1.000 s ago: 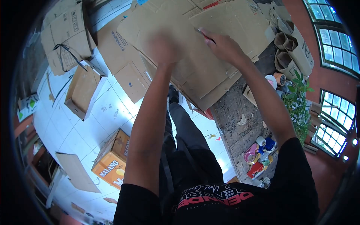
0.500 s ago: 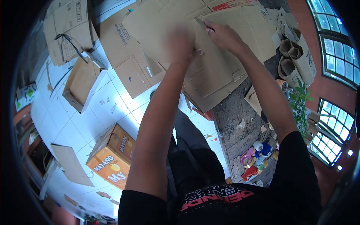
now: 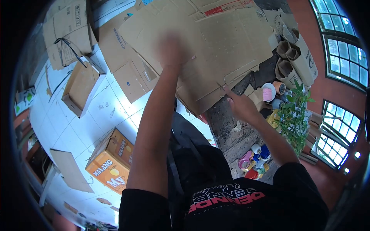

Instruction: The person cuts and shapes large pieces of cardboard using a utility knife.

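Note:
A large flat sheet of brown cardboard [image 3: 227, 42] lies on the wooden table, with more cardboard under it. My left hand [image 3: 171, 52] rests over the sheet's left part, its fingers lost in blur. Closed around a small cutter knife [image 3: 220, 84], my right hand [image 3: 243, 104] is at the sheet's near edge, with the thin blade pointing up and left over the cardboard. Most of the knife's handle is hidden in the fingers.
Rolled brown paper sacks [image 3: 291, 57], a leafy plant [image 3: 295, 115] and a white bowl [image 3: 268, 92] with something pink stand at the right. Tape and small items [image 3: 254, 158] lie nearer on the table. An orange carton [image 3: 110, 165] and an open cardboard tray [image 3: 81, 86] sit on the tiled floor.
My right hand has drawn the cutter knife back toward me, from the middle of the sheet to its near edge. My left hand has shifted slightly left and down.

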A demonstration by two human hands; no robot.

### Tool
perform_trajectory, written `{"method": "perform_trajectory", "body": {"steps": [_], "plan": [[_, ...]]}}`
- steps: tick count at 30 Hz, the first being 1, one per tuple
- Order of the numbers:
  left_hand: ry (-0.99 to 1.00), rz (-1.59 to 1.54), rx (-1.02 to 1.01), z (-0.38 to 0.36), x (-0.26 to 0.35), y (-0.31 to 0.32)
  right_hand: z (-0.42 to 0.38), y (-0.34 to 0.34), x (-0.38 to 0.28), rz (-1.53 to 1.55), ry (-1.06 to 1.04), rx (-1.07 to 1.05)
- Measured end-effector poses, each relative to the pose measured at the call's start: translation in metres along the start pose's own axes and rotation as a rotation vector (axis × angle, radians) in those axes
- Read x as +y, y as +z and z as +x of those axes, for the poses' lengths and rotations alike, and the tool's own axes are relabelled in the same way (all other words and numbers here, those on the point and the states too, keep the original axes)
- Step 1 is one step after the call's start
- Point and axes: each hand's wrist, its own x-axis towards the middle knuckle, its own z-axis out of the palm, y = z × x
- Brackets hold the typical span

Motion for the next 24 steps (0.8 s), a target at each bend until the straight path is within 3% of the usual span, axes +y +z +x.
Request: {"method": "perform_trajectory", "body": {"steps": [3,5,9,14,17,20,24], "plan": [[-0.001,-0.003,0.063,0.0,0.001,0.008,0.021,-0.023,0.017,0.05,-0.162,0.046],[0.004,-0.038,0.077,-0.008,-0.008,0.021,0.045,-0.074,-0.023,0.25,-0.209,0.196],[0.097,-0.111,0.038,-0.007,-0.02,0.024,0.137,-0.083,-0.058,0.15,-0.342,0.411],[0.076,-0.068,0.027,-0.01,-0.019,0.022,0.191,-0.076,-0.083,0.065,-0.413,0.473],[0.044,-0.039,0.019,-0.012,-0.017,0.017,0.175,-0.063,-0.071,0.063,-0.404,0.436],[0.028,-0.009,-0.013,-0.014,-0.011,0.011,0.111,-0.015,-0.029,0.132,-0.355,0.316],[0.032,-0.003,0.007,-0.012,-0.014,0.014,0.001,0.035,0.013,0.022,-0.091,0.031]]}}
